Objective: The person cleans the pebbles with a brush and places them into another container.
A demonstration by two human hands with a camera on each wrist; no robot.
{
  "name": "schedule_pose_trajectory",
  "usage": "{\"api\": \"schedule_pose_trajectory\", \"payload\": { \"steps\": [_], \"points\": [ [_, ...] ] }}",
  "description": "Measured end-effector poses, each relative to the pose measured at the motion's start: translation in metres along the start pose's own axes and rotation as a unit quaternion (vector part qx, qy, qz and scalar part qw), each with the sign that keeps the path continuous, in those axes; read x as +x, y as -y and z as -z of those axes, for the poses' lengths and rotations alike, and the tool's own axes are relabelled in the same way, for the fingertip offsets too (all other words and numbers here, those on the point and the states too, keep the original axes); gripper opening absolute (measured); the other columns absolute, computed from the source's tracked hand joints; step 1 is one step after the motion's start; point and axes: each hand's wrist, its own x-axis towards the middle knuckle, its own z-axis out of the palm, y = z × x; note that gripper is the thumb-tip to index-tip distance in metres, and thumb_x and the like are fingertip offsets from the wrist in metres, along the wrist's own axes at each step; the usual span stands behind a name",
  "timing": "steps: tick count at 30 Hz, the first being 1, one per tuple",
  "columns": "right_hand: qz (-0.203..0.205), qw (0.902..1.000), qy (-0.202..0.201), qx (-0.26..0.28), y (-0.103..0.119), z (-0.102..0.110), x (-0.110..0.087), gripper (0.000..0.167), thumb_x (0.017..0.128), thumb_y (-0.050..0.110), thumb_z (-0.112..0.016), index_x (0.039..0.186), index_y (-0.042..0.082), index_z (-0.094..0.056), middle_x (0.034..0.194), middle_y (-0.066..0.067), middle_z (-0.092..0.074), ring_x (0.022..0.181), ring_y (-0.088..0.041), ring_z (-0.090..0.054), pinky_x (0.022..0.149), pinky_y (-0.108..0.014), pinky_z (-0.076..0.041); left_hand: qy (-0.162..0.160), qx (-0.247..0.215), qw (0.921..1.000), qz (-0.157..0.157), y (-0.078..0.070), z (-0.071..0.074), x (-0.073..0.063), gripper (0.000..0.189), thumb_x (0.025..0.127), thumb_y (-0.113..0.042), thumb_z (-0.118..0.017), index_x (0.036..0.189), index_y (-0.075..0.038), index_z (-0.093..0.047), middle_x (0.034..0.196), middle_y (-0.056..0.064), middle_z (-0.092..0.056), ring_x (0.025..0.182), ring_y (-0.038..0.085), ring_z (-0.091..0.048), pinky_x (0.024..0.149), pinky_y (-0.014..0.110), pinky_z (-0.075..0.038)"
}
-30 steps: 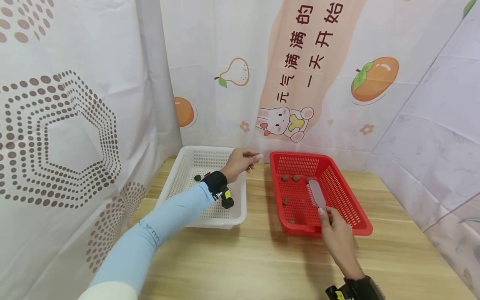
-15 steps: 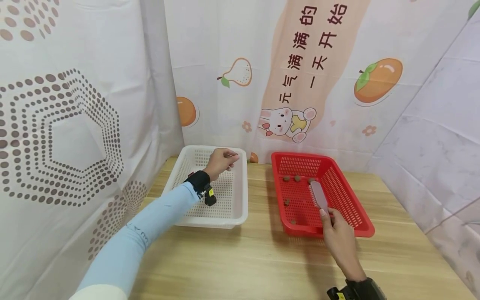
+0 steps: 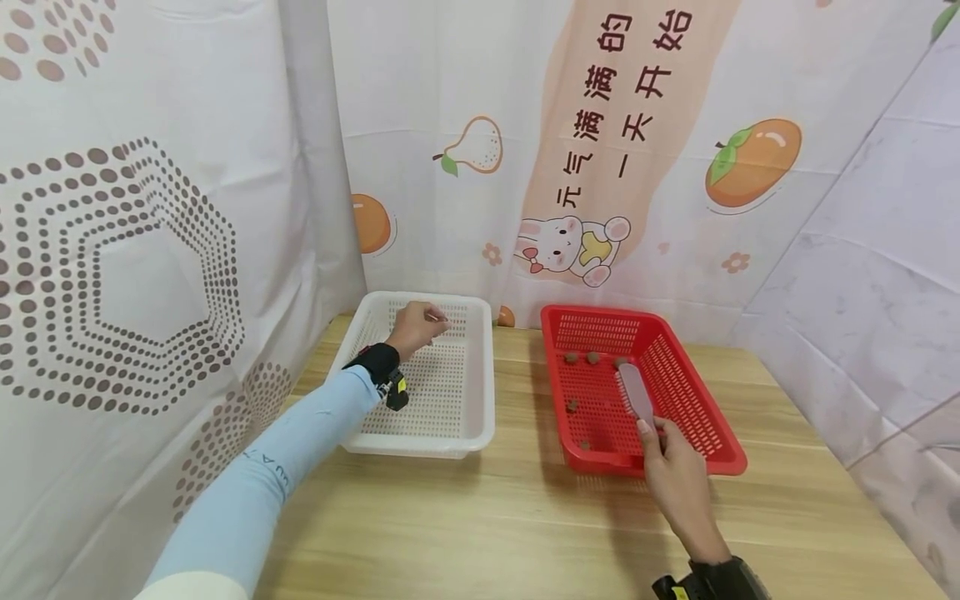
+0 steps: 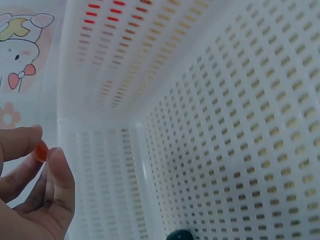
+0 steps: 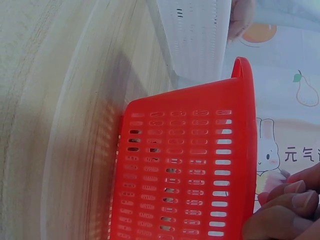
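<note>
My left hand (image 3: 417, 329) is over the far part of the white basket (image 3: 486, 417). In the left wrist view, its thumb and fingertips pinch a small, smooth orange-red piece (image 4: 41, 151), mostly covered by the fingers. On the basket's floor below lies a dark green round thing (image 4: 180, 235), cut off by the frame edge. My right hand (image 3: 678, 479) grips the handle of a mauve hairbrush (image 3: 636, 387) at the near rim of the red basket (image 3: 727, 454). The brush's head slants over the basket's inside, bristles toward the left.
Several small brown lumps (image 3: 592, 358) lie in the red basket along its far and left sides. Both baskets stand on a wooden table (image 3: 450, 525), a gap between them. A printed curtain (image 3: 420, 83) hangs close behind, and others flank the table.
My left hand has moved left from beyond the white basket's right rim to over its inside, still pinching. The right hand and hairbrush have stayed nearly in place.
</note>
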Motion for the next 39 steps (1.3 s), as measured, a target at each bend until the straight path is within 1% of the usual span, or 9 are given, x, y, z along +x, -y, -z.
{"api": "schedule_pose_trajectory", "payload": {
  "steps": [2,8,13,16,19,25,29,33,39],
  "points": [
    [0.001,1.0000,0.000,0.001,0.000,0.000,0.000,0.055,0.111,0.037,-0.045,0.139,-0.009,-0.051,0.106,-0.022,-0.064,0.081,-0.026,-0.054,0.057,-0.028,-0.041,-0.002,0.025,0.9997,-0.006,0.003,0.001,-0.001,0.020,0.097,-0.013,-0.072,0.114,-0.001,-0.071,0.110,0.014,-0.070,0.090,0.027,-0.067,0.077,0.040,-0.058],
    [0.009,0.9999,-0.006,-0.001,0.000,-0.001,0.000,0.053,0.111,0.036,-0.046,0.138,-0.009,-0.052,0.103,-0.021,-0.065,0.077,-0.024,-0.054,0.055,-0.028,-0.040,0.000,0.084,0.9961,-0.026,0.007,0.005,-0.002,0.017,0.096,-0.011,-0.074,0.108,0.000,-0.073,0.110,0.016,-0.069,0.098,0.031,-0.066,0.079,0.040,-0.053],
    [0.009,0.9999,-0.005,-0.002,0.000,-0.001,-0.001,0.053,0.111,0.036,-0.046,0.138,-0.009,-0.053,0.097,-0.018,-0.063,0.073,-0.022,-0.052,0.054,-0.028,-0.039,0.008,0.113,0.9934,-0.018,0.013,0.005,0.002,0.015,0.095,-0.011,-0.075,0.104,0.000,-0.073,0.108,0.015,-0.070,0.098,0.029,-0.065,0.079,0.040,-0.053],
    [0.004,0.9999,-0.006,-0.008,0.000,-0.001,-0.001,0.053,0.111,0.036,-0.046,0.138,-0.009,-0.053,0.100,-0.020,-0.065,0.075,-0.023,-0.054,0.055,-0.028,-0.040,0.014,0.127,0.9916,-0.016,0.017,0.005,0.005,0.014,0.095,-0.012,-0.075,0.102,0.000,-0.073,0.107,0.014,-0.071,0.094,0.027,-0.064,0.078,0.038,-0.052],
    [0.003,0.9998,-0.010,-0.015,0.000,-0.002,-0.001,0.052,0.111,0.036,-0.046,0.137,-0.009,-0.054,0.103,-0.022,-0.066,0.076,-0.024,-0.055,0.056,-0.029,-0.040,0.017,0.158,0.9870,-0.026,0.019,0.004,0.007,0.015,0.094,-0.012,-0.076,0.102,0.000,-0.073,0.105,0.014,-0.072,0.089,0.027,-0.064,0.076,0.038,-0.052],
    [0.018,0.9995,-0.015,-0.019,0.000,-0.002,0.000,0.051,0.111,0.034,-0.047,0.136,-0.009,-0.054,0.101,-0.021,-0.065,0.077,-0.025,-0.054,0.057,-0.029,-0.040,0.020,0.230,0.9719,-0.048,0.023,0.000,0.009,0.010,0.093,-0.010,-0.074,0.098,-0.001,-0.072,0.098,0.013,-0.073,0.080,0.024,-0.064,0.071,0.039,-0.052],
    [0.028,0.9994,-0.015,-0.015,0.000,-0.002,-0.001,0.050,0.111,0.033,-0.047,0.135,-0.010,-0.054,0.099,-0.020,-0.065,0.075,-0.024,-0.054,0.056,-0.028,-0.040,0.027,0.249,0.9669,-0.050,0.026,-0.004,0.010,0.010,0.092,-0.007,-0.073,0.098,0.001,-0.072,0.100,0.015,-0.073,0.079,0.024,-0.063,0.072,0.039,-0.052],
    [0.026,0.9995,-0.013,-0.013,0.001,-0.002,-0.001,0.050,0.111,0.033,-0.047,0.136,-0.010,-0.054,0.098,-0.019,-0.064,0.073,-0.022,-0.052,0.054,-0.027,-0.038,0.033,0.265,0.9622,-0.055,0.029,-0.007,0.010,0.009,0.092,-0.005,-0.072,0.098,0.002,-0.071,0.101,0.016,-0.073,0.079,0.024,-0.062,0.072,0.039,-0.052],
    [0.023,0.9997,-0.008,-0.011,0.001,-0.002,-0.001,0.050,0.111,0.033,-0.047,0.137,-0.010,-0.053,0.098,-0.019,-0.064,0.073,-0.022,-0.052,0.054,-0.027,-0.038,0.031,0.286,0.9554,-0.065,0.033,-0.009,0.010,0.006,0.091,-0.004,-0.073,0.089,0.000,-0.069,0.089,0.013,-0.071,0.072,0.022,-0.059,0.066,0.036,-0.049]
  ]
}}
